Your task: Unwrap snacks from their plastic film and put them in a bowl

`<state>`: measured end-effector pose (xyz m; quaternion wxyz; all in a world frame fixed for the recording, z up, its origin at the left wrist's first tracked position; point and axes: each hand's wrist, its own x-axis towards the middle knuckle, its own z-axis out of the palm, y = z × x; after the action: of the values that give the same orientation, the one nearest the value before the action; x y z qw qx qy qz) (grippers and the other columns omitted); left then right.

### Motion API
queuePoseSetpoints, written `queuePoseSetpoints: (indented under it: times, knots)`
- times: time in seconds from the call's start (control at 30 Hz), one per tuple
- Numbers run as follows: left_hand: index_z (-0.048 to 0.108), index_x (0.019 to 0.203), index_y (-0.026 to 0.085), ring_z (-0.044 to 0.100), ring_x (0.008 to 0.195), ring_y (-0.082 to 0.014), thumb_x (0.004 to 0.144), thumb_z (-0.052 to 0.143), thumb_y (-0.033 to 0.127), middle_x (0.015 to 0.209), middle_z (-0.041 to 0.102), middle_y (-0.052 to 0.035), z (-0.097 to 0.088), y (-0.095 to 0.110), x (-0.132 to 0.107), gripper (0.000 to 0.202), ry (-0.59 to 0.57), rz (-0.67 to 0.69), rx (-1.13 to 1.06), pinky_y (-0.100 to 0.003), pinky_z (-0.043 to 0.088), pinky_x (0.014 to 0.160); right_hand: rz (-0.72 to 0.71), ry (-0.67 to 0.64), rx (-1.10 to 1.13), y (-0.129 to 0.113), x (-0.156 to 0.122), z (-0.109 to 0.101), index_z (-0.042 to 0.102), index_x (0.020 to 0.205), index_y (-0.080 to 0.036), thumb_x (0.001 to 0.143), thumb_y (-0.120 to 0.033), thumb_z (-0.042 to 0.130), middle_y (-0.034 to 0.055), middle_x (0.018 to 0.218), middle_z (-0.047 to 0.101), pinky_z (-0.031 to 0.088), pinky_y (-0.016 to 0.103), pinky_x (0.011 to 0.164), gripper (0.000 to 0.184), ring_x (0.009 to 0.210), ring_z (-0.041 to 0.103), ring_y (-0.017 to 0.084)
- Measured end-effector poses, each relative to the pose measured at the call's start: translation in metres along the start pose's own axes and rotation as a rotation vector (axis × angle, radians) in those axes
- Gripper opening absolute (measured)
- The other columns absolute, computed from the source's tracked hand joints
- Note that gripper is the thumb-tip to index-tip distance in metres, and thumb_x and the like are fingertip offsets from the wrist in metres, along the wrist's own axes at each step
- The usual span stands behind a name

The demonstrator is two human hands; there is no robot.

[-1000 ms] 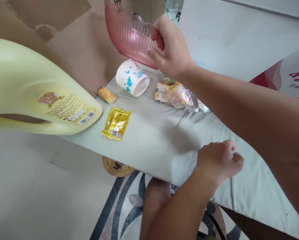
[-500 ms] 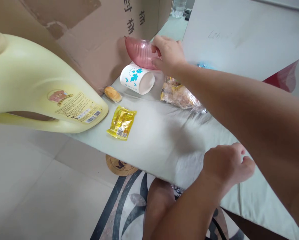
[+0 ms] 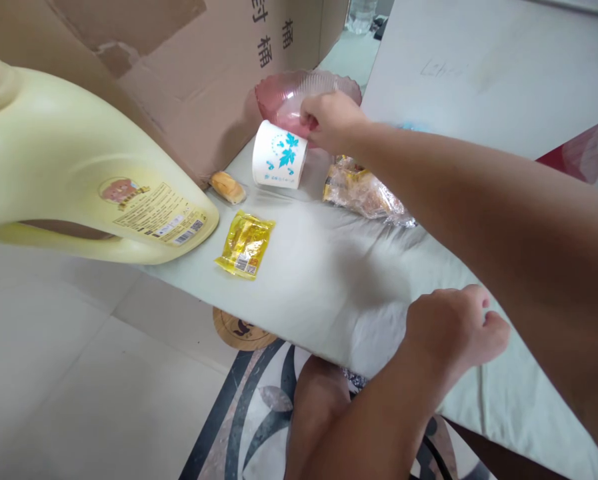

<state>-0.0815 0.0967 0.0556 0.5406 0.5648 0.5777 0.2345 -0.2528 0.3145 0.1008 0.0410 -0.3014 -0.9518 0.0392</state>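
My right hand (image 3: 331,120) reaches to the far side of the table and pinches the near rim of a pink ribbed glass bowl (image 3: 283,93), which stands upright against the cardboard box. A white paper cup (image 3: 279,155) with a blue leaf print lies tipped right under that hand, touching the bowl. My left hand (image 3: 451,330) rests near the front edge of the white cloth-covered table (image 3: 303,280) with its fingers curled in and nothing visible in them.
A large pale-yellow jug (image 3: 79,173) lies on its side at the left. A yellow packet (image 3: 245,245), a small bun (image 3: 227,187) and a clear-wrapped snack (image 3: 361,191) lie on the cloth. A cardboard box (image 3: 189,60) walls the back. My knee (image 3: 313,400) is below the edge.
My right hand has lowered the pink bowl from tilted in the air to upright on the table. The paper cup has shifted and turned. My left hand has barely moved.
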Motion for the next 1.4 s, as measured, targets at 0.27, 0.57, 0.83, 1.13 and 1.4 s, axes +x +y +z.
queuePoseSetpoints:
  times: [0.27,0.57,0.83,1.13,1.4]
  knots:
    - [0.067,0.125,0.023,0.070,0.103,-0.0264,0.089,0.047,0.034,0.108,0.076,-0.0079,0.007,-0.001,0.001,0.043,0.043,0.022,-0.073,-0.036,0.053,0.084,-0.546,-0.048,0.030,-0.049,-0.021,-0.016,0.043,0.155,-0.016,0.077,0.007,0.054,0.0057,0.160,0.042,0.026,0.047,0.124,0.082,0.154,0.030,0.025]
    - [0.065,0.126,0.020,0.069,0.104,-0.0282,0.088,0.043,0.035,0.111,0.076,-0.0091,-0.001,-0.002,-0.001,0.046,0.008,0.029,-0.092,-0.038,0.054,0.083,-0.555,-0.212,-0.391,-0.076,-0.062,-0.038,0.068,0.121,-0.015,0.090,-0.019,0.065,0.0042,0.116,0.068,0.041,0.050,0.107,0.031,0.119,0.062,0.027]
    - [0.063,0.125,0.020,0.070,0.101,-0.0290,0.089,0.041,0.036,0.113,0.076,-0.0100,-0.005,-0.001,-0.002,0.045,-0.043,0.032,-0.070,-0.040,0.055,0.082,-0.583,-0.104,-0.260,-0.044,-0.073,0.009,0.068,0.109,-0.023,0.098,-0.018,0.049,0.0009,0.099,0.069,0.046,0.040,0.090,0.023,0.099,0.066,0.020]
    - [0.070,0.110,0.019,0.070,0.102,-0.0287,0.093,0.039,0.040,0.109,0.075,-0.0103,-0.010,0.001,-0.002,0.041,-0.076,0.002,0.006,-0.037,0.055,0.084,-0.528,-0.007,-0.020,-0.058,-0.089,0.007,0.055,0.134,-0.014,0.094,-0.018,0.048,0.0095,0.127,0.064,0.051,0.040,0.091,0.041,0.116,0.063,0.026]
    - [0.067,0.122,0.025,0.070,0.101,-0.0254,0.090,0.050,0.033,0.104,0.076,-0.0074,-0.011,-0.003,-0.009,0.036,0.063,0.021,-0.015,-0.034,0.053,0.085,0.167,0.684,0.401,0.031,-0.263,-0.036,0.072,0.105,-0.042,0.097,-0.033,0.051,0.0025,0.100,0.071,0.051,0.047,0.088,0.024,0.098,0.067,0.022]
